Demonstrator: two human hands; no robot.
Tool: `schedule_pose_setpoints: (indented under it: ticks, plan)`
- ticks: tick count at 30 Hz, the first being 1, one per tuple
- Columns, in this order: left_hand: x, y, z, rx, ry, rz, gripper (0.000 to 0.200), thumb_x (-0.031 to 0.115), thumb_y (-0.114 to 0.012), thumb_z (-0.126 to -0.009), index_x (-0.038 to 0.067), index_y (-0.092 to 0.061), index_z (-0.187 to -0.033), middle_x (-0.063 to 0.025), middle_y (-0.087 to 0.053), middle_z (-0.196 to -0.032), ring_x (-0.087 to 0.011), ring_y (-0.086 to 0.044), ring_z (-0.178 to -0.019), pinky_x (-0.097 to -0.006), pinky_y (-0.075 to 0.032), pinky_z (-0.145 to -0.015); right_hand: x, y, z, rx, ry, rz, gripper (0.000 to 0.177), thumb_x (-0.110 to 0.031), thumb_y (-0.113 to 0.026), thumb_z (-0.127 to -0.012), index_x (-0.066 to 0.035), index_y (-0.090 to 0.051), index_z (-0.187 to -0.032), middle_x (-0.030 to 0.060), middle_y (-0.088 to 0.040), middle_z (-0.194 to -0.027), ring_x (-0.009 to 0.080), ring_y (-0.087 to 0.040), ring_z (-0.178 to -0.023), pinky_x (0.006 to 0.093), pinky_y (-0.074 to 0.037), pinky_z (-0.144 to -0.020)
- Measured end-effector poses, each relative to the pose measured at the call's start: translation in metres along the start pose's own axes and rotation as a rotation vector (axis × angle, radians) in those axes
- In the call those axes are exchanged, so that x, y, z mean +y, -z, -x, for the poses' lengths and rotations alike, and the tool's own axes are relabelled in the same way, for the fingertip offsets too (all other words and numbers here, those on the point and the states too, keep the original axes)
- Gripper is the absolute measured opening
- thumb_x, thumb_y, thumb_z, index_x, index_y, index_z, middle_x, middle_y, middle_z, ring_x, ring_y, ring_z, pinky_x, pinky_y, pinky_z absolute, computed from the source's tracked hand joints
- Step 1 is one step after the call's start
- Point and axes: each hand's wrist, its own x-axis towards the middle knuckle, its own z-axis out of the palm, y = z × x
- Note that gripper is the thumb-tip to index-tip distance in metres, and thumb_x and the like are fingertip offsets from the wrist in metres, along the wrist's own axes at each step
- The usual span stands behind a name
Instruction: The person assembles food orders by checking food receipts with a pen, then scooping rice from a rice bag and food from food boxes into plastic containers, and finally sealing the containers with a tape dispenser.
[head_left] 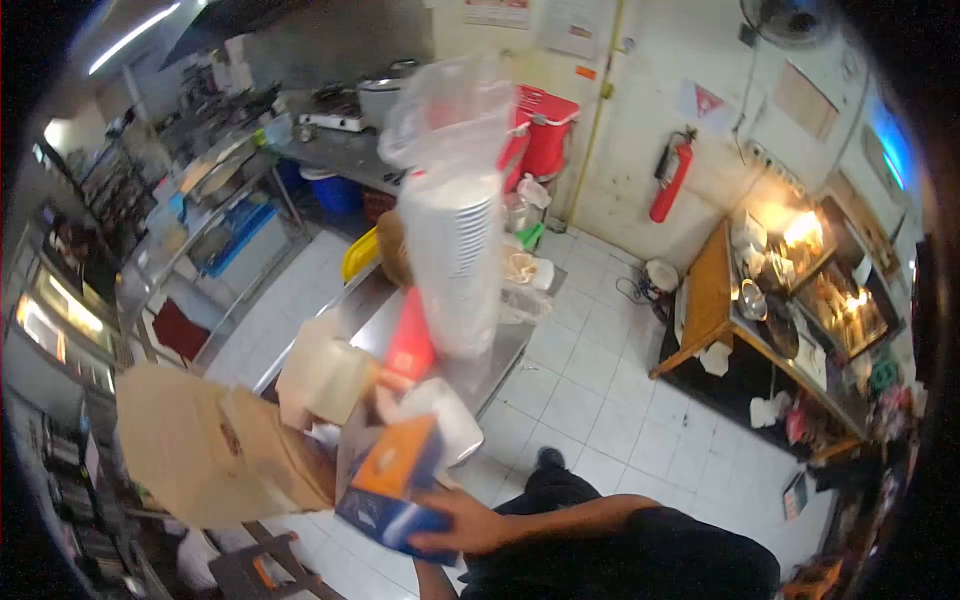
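Right hand (470, 525) clenched around the end of an orange-and-blue carton (395, 490), held at 6 o'clock in view, just off the near end of the steel table (500, 355).
Left to right: open cardboard box (210, 455) at 8 o'clock, flaps up, contents hidden. The carton is closed, contents unseen. It looks light, stiff paperboard, crushable, so grip across the short end. At its 12 o'clock, a tall stack of white bowls (455, 260) in a clear plastic sleeve; likely light, slippery, top-heavy. Left hand not visible.

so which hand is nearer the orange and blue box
Right. The right hand grips the orange and blue box at its lower edge; the left hand is hidden, only a forearm showing below it.
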Motion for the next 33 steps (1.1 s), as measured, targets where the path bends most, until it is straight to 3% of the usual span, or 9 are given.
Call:
schedule_pose_setpoints:
  ticks: [5, 8, 14, 19, 22, 24, 26, 30, 33]
  plan:
    - [0.009, -0.029, 0.032, -0.094, 0.019, -0.137, 0.028, 0.029, -0.052, -0.09, 0.006, -0.061, -0.105, -0.0185, -0.064, -0.097, -0.0336, -0.062, -0.087, -0.0426, -0.049, -0.071, -0.025, 0.161, 0.065, -0.061, 0.279, -0.14, 0.046, -0.03, -0.082, -0.071, 0.003, -0.062, -0.096, 0.0114, -0.066, -0.083, 0.0195, -0.063, -0.075, 0.0336, -0.047, -0.065]
    - [0.021, -0.064, 0.071, -0.209, 0.062, -0.206, 0.028, 0.03, -0.052, -0.09, 0.008, -0.063, -0.102, -0.0175, -0.065, -0.096, -0.0329, -0.063, -0.087, -0.0427, -0.048, -0.071, 0.0, 0.28, 0.124, 0.196, 0.244, -0.359, 0.049, -0.027, -0.083, -0.069, 0.002, -0.06, -0.101, 0.0092, -0.063, -0.094, 0.0189, -0.06, -0.087, 0.0306, -0.046, -0.077]
    - [0.071, -0.17, 0.161, -0.91, 0.244, -0.314, 0.027, 0.032, -0.052, -0.09, 0.01, -0.066, -0.096, -0.0154, -0.066, -0.093, -0.0314, -0.063, -0.087, -0.0429, -0.048, -0.071, -0.03, 0.449, 0.19, 1.107, 0.102, -0.291, 0.061, -0.026, -0.078, -0.074, 0.0, -0.046, -0.119, 0.0035, -0.06, -0.084, 0.0068, -0.053, -0.059, 0.0201, -0.043, -0.05]
    - [0.158, -0.34, 0.132, -1.495, -0.261, -0.363, 0.028, 0.034, -0.052, -0.089, 0.011, -0.068, -0.091, -0.0136, -0.066, -0.091, -0.0302, -0.063, -0.087, -0.0431, -0.048, -0.072, -0.017, 0.568, 0.219, 1.541, -0.124, 0.12, 0.077, -0.009, -0.072, -0.08, 0.0, -0.028, -0.142, 0.0094, -0.048, -0.121, 0.0168, -0.05, -0.104, 0.0293, -0.043, -0.091]
    - [0.25, -0.524, 0.023, -1.224, -0.924, -0.643, 0.027, 0.035, -0.053, -0.089, 0.012, -0.066, -0.092, -0.0134, -0.064, -0.089, -0.0301, -0.061, -0.089, -0.0445, -0.046, -0.077, 0.0, 0.635, 0.219, 1.648, -0.081, 0.186, 0.07, -0.003, -0.066, -0.082, -0.003, -0.03, -0.142, 0.0093, -0.048, -0.124, 0.0179, -0.05, -0.104, 0.0306, -0.042, -0.092]
    - [0.415, -0.528, -0.063, -0.751, -0.506, 0.153, 0.024, 0.029, -0.054, -0.093, 0.009, -0.066, -0.099, -0.0011, -0.066, -0.094, -0.015, -0.06, -0.083, -0.0309, -0.047, -0.074, 0.014, 0.677, 0.219, 1.682, -0.06, 0.251, 0.066, -0.002, -0.064, -0.082, -0.003, -0.034, -0.14, 0.008, -0.05, -0.121, 0.017, -0.05, -0.103, 0.0302, -0.041, -0.092]
    - [0.518, -0.581, -0.189, -0.456, -0.858, -0.479, 0.016, 0.019, -0.052, -0.087, 0.009, -0.062, -0.094, -0.0087, -0.063, -0.094, -0.0228, -0.058, -0.087, -0.0406, -0.044, -0.084, 0.005, 0.71, 0.205, 1.643, -0.065, 0.397, 0.077, -0.019, -0.069, -0.083, -0.001, -0.026, -0.145, 0.0198, -0.045, -0.137, 0.0303, -0.049, -0.115, 0.0383, -0.041, -0.097]
    - [0.617, -0.675, -0.374, 0.072, -0.387, 0.251, 0.038, 0.026, -0.056, -0.091, -0.002, -0.057, -0.117, -0.0179, -0.063, -0.11, -0.0272, -0.061, -0.096, -0.0385, -0.046, -0.087, 0.022, 0.784, 0.149, 1.656, -0.266, 0.597, 0.069, -0.021, -0.06, -0.09, 0.003, -0.025, -0.144, 0.0221, -0.047, -0.134, 0.0294, -0.05, -0.116, 0.0376, -0.042, -0.095]
    - [0.654, -0.715, -0.426, -0.081, -0.065, 0.736, 0.05, 0.023, -0.064, -0.087, -0.003, -0.049, -0.126, -0.0139, -0.059, -0.119, -0.0226, -0.057, -0.105, -0.0337, -0.044, -0.092, 0.048, 0.855, 0.083, 1.624, -0.338, 0.88, 0.057, -0.026, -0.062, -0.089, 0.008, -0.043, -0.132, 0.0205, -0.057, -0.12, 0.0291, -0.056, -0.101, 0.0364, -0.049, -0.082]
